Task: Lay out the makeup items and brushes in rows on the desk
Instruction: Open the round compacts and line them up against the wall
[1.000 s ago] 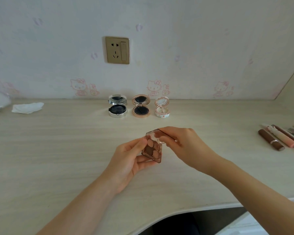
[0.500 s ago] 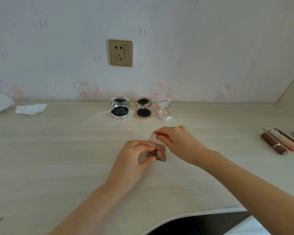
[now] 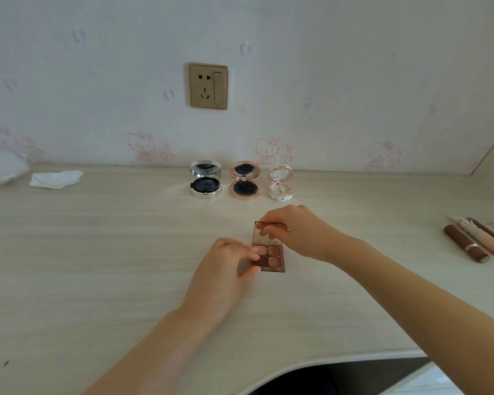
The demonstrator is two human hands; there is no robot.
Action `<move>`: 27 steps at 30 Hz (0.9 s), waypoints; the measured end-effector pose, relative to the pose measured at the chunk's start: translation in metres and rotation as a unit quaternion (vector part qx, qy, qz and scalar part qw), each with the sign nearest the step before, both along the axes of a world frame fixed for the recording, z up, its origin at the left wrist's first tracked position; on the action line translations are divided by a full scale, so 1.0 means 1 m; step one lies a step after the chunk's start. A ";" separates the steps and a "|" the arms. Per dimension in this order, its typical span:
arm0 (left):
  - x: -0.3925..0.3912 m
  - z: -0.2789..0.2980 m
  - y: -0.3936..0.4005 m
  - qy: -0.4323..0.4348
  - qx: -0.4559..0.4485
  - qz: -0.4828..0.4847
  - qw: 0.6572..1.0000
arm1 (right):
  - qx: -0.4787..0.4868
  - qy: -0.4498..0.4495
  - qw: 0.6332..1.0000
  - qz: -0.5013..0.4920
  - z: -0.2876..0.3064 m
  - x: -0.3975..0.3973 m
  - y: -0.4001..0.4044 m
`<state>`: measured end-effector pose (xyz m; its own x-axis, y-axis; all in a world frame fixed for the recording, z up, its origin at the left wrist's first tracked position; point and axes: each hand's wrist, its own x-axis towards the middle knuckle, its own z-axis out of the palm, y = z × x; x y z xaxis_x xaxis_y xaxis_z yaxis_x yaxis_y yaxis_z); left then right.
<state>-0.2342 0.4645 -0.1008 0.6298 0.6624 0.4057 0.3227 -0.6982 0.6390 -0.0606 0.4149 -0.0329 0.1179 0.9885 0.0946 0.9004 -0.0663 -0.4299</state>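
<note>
Palette (image 3: 271,256) is sitting on the desk (image 3: 97,266), in front of the three open compacts, nearest the pink one (image 3: 279,183) and well apart from them. Its base is lying flat; its clear lid (image 3: 268,232) is standing up at the far edge, hinged open toward the wall.

My left hand (image 3: 228,269) is pinching the base at its left edge, thumb at the near corner and fingertips (image 3: 255,249) lying over the left pans. My right hand (image 3: 297,229) is gripping the lid's top edge, fingers curled over it from behind. Neither hand is carrying anything else.

Governing relation: the palette is lying between my two hands, directly under the fingers, its longer side running away from me toward the compacts. The left hand is nearer the base, the right nearer the lid. In my judgement the next move is turning on that lid: it is needing to stay open before I am letting go, and the base is wanting squaring to the compact row above. Risk noted: the lid may be dropping shut on release.

Lipsticks (image 3: 468,243) are waiting at the right edge, well apart from my right hand. A tissue (image 3: 56,179) is lying far left.
</note>
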 end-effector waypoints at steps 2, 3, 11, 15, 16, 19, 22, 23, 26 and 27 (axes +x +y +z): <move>0.000 0.000 0.000 0.001 0.000 0.001 1.000 | -0.018 0.023 1.000 -0.006 -0.001 0.003 0.005; 0.000 0.001 0.000 0.003 -0.001 0.000 1.000 | -0.022 0.035 0.999 -0.009 -0.001 0.004 0.007; 0.000 0.004 -0.002 0.002 -0.002 0.000 1.000 | -0.023 0.061 0.997 -0.036 -0.007 0.005 0.007; 0.001 0.006 -0.003 0.003 0.013 -0.012 1.000 | 0.020 0.068 0.995 -0.063 -0.018 0.002 -0.005; 0.000 0.007 -0.004 0.004 0.014 -0.014 1.000 | 0.038 0.076 0.993 -0.076 -0.022 0.002 -0.010; -0.001 0.007 -0.004 0.006 0.009 -0.020 1.000 | 0.081 0.100 0.985 -0.113 -0.034 -0.004 -0.030; -0.001 0.008 -0.005 0.001 0.006 -0.016 1.000 | 0.103 0.105 0.981 -0.123 -0.046 -0.011 -0.049; -0.001 0.009 -0.006 -0.001 0.009 -0.012 1.000 | 0.102 0.103 0.981 -0.127 -0.048 -0.014 -0.055; 0.000 0.009 -0.006 0.001 0.028 -0.001 1.000 | 0.094 0.074 0.985 -0.121 -0.054 -0.020 -0.066; 0.001 0.008 -0.006 0.006 0.031 0.003 0.999 | 0.093 0.060 0.987 -0.114 -0.056 -0.022 -0.067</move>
